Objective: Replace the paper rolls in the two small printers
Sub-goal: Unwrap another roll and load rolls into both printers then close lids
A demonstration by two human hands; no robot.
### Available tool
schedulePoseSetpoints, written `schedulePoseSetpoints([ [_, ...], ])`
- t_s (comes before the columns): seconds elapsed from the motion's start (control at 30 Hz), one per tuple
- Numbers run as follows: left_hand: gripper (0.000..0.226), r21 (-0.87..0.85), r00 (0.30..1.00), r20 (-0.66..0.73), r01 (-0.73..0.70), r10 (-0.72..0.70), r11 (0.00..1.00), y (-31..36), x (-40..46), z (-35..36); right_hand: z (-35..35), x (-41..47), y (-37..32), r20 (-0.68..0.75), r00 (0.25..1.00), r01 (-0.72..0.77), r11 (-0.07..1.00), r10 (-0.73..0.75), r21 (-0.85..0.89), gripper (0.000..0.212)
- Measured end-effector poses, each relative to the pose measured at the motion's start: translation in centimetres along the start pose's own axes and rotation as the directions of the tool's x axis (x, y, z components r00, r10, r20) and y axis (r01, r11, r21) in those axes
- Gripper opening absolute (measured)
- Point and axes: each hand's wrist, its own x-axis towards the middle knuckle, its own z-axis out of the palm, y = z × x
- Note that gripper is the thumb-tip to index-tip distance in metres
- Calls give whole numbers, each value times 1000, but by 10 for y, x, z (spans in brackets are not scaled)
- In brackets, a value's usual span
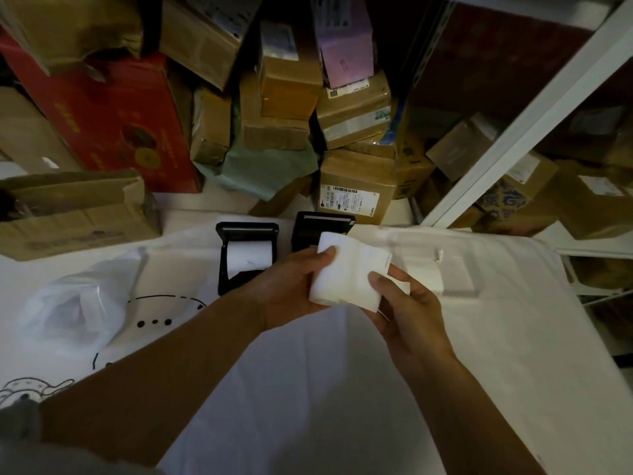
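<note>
Here, a person holds a white paper roll (349,272) in both hands just above and in front of two small black printers on a white cloth (308,389). The left hand (291,286) grips the roll's left end, thumb curled over the top; the right hand (407,310) pinches the loose paper at the right end between thumb and fingers. The roll's long axis runs roughly left to right, tilted a little down toward the right, and so lies nearly in line with the width of the open bay behind it. The right printer (320,231), lid raised, sits directly beyond the roll, partly hidden by it, and appears to be the one awaiting paper; the left hand is nearer to it. The left printer (245,255), just beside it, already shows white paper in its bay. The free edge of the roll points toward the person's right. Cardboard boxes (356,186) are stacked behind.
</note>
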Motion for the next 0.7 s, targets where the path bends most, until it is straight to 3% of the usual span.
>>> schedulePoseSetpoints([
  [0.17, 30, 13, 1000, -10, -10, 10, 1000, 0, -1, 2, -4, 2, 1, 45, 999, 23, 999, -21, -39, 23],
  [0.27, 37, 29, 1000, -1, 5, -5, 1000, 2, -5, 3, -4, 3, 2, 47, 996, 80, 994, -76, -79, 19],
  [0.37, 44, -96, 999, -21, 25, -27, 995, 4, -6, 3, -2, 3, 2, 60, 994, 101, 990, -96, -93, 18],
  [0.43, 47, -120, 977, -196, 66, -89, 991, 4, -9, 2, -2, 2, 2, 67, 992, 113, 988, -106, -110, 16],
  [0.47, 53, -99, 960, -278, 8, -35, 995, 6, -15, 3, -1, 2, 1, 73, 990, 125, 985, -117, -119, 16],
  [0.5, 60, 51, 941, -333, -49, 63, 997, 4, -21, 7, -1, 2, 1, 81, 989, 136, 982, -126, -128, 16],
  [0.53, 60, 118, 939, -334, -40, 78, 992, 6, -20, 9, -1, 2, 1, 86, 988, 142, 981, -131, -133, 16],
  [0.6, 41, 94, 995, -97, 34, -25, 995, 7, -21, 13, -1, 2, 1, 81, 988, 139, 980, -128, -145, 18],
  [0.7, 44, 172, 997, -49, -53, 62, 984, 6, -15, 6, 0, 1, 1, 69, 987, 155, 971, -145, -182, 27],
])
